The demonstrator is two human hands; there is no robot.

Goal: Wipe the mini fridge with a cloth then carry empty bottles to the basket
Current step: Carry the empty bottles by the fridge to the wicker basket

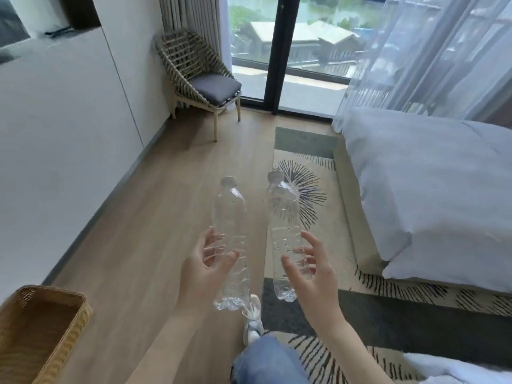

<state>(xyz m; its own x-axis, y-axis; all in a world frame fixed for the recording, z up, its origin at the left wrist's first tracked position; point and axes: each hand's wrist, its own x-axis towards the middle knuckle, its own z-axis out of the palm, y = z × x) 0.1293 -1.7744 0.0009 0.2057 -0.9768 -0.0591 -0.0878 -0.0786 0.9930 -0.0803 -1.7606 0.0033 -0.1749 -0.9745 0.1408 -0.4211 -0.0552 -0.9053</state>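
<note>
Hands of a person hold two clear, capped plastic bottles upright above a wood-plank floor (155, 206). Left hand (206, 266) wraps loosely around the lower half of the left bottle (230, 242), thumb in front and fingers curled behind the ribbed wall; right hand (310, 268) grips the lower half of the right bottle (284, 234) in the same manner, fingers spread but closed on the plastic. Both bottles appear empty, and the two stand near each other without touching, the right one tilted slightly. A woven basket (69, 325) sits at lower left on the floor, beside the white cabinet wall (69, 128), open at the top; bare floor lies between it and the left hand. Below the bottles a white shoe (252, 322) and a denim-clad knee (266, 358) show. A patterned rug (313, 189) runs along the right of the floor, bordering a bed (432, 189) with white bedding. Farther off stand a wicker chair (194, 67) with a grey cushion, a dark-framed glass door (282, 51) and sheer curtains (415, 45). The mini fridge and the cloth cannot be made out.
</note>
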